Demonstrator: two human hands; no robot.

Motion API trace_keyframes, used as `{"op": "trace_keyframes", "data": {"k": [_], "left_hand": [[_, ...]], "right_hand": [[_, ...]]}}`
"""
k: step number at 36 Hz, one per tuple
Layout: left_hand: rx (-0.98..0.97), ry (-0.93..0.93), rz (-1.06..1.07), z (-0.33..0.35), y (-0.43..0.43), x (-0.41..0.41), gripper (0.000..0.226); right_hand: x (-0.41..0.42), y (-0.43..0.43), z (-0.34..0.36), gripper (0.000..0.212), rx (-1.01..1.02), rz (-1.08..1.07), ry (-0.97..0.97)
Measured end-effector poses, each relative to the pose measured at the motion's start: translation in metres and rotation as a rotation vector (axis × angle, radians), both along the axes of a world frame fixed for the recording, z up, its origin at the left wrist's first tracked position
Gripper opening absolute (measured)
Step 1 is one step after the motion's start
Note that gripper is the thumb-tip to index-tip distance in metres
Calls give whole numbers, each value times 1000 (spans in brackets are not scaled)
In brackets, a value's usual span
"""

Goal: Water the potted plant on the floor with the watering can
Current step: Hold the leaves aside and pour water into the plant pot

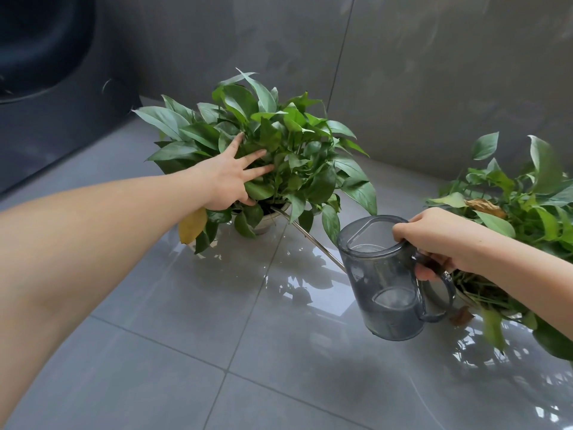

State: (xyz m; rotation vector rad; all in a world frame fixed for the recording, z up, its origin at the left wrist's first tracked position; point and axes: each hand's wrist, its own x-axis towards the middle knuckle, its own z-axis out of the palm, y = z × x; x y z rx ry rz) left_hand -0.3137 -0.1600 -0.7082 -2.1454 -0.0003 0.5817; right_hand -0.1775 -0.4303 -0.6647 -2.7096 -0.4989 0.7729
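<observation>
Currently mid-pour setup: right hand (440,240) has a closed grip on the handle of the watering can (387,280), fingers wrapped through the loop, can held just above the floor (192,352) and roughly upright. Its thin metal spout (310,237) runs up-left and the tip disappears under the leaves at the rim of the pot (266,220); can't tell whether water is flowing. Can is translucent grey, looks only part full. Left hand (229,178) is spread wide, holding nothing, palm pressed into the foliage of the potted plant (273,141) and pushing leaves aside, my read is to open a path to the soil. Target plant sits on the floor near the wall corner, one yellow leaf (192,225) hanging low on its near side. Second plant (521,218) sits to the right, just behind the right wrist, not the one being worked. Next move likely needs the can tipped forward at the wrist so water reaches the spout, tip kept inside the pot rim. Risk: spout slides off the rim and wets the glossy tile.
</observation>
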Motion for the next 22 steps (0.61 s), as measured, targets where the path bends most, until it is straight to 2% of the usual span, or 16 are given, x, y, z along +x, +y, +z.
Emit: {"op": "trace_keyframes", "data": {"k": [22], "left_hand": [[9,13,8,1,0,0,60]], "right_hand": [[-3,1,0,14,4,-20,15]]}}
